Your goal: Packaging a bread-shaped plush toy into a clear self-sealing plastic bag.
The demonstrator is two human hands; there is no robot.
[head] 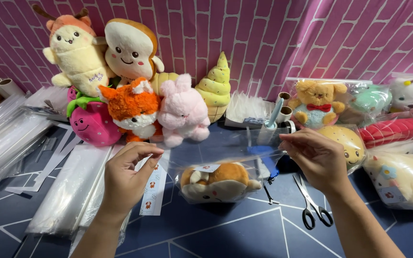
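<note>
Dark tabletop (225, 234). Left hand (126, 179) and right hand (315, 157) pinched clear bag (225, 157) edges; brown plush (218, 181) inside, between hands. Scissors (311, 200) under right hand, sticker strip (151, 188) by left. Plush pile (135, 95) behind, brick wall (264, 33) beyond.

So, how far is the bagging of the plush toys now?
Done: several bagged toys lie at the right. In hand: a brown plush sits inside a clear bag, and the left hand and right hand pinch its open top. Left: the fox, pink rabbit and other toys behind are unbagged.
</note>
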